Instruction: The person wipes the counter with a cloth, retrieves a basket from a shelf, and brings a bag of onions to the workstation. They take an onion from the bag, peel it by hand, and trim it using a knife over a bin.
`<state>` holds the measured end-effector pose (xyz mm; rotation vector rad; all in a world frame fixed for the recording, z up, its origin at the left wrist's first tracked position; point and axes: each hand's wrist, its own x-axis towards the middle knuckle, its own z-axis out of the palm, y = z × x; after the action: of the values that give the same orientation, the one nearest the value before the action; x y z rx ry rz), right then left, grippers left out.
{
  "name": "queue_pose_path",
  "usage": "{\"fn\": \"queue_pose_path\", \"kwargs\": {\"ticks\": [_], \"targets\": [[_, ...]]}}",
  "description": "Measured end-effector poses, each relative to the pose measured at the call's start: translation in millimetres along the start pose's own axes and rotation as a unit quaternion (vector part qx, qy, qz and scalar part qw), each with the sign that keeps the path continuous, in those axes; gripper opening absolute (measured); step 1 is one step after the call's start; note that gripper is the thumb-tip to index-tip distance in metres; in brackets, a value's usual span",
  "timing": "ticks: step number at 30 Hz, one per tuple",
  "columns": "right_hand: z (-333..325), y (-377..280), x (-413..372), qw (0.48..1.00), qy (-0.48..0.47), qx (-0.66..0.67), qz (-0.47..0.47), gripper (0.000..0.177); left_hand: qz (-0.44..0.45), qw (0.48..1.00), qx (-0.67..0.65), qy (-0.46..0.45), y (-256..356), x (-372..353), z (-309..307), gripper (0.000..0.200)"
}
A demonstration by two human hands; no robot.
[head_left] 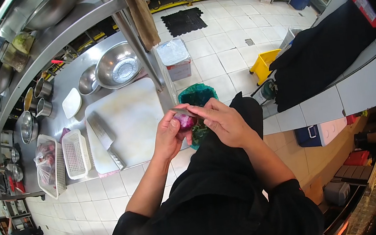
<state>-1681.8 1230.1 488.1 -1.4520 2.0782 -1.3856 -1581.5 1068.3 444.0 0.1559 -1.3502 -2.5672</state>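
Observation:
A purple-red onion sits in the fingers of my left hand, which curl around it. My right hand grips a small knife, its handle hidden in the fingers and its blade lying against the top of the onion. Both hands are close together over a bin lined with a green bag, where dark scraps and green leaves show. Left of the hands, a large cleaver-like knife rests on a white cutting board.
Beside the board stand a white basket and another basket holding a plastic bag of onions. Steel bowls and a white dish are farther back. A steel post rises at the table edge; a yellow bucket is on the floor.

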Motion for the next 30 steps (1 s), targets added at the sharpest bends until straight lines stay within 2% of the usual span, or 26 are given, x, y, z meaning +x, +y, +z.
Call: {"fn": "queue_pose_path", "kwargs": {"ticks": [1,3,10,20,25,30], "targets": [[0,1,0,1.000,0.008,0.008,0.003,0.042,-0.001,1.000,0.000,0.000,-1,0,-3,0.070],[-1,2,0,1.000,0.010,0.019,0.002,0.042,-0.013,0.997,-0.050,-0.058,-4,0,-12,0.059],[-1,-4,-3,0.998,-0.032,0.055,-0.004,0.042,0.003,0.997,-0.052,-0.049,-1,-2,-10,0.061],[6,-2,-2,0.998,-0.012,0.060,0.002,0.038,-0.011,0.999,-0.022,-0.040,5,-4,-7,0.067],[2,-6,-3,0.998,-0.013,0.064,0.004,0.044,-0.013,0.998,-0.030,-0.049,5,-1,-8,0.066],[2,-12,-4,0.999,-0.017,0.050,-0.005,0.046,0.032,0.998,-0.008,-0.046,2,-1,-11,0.059]]}}
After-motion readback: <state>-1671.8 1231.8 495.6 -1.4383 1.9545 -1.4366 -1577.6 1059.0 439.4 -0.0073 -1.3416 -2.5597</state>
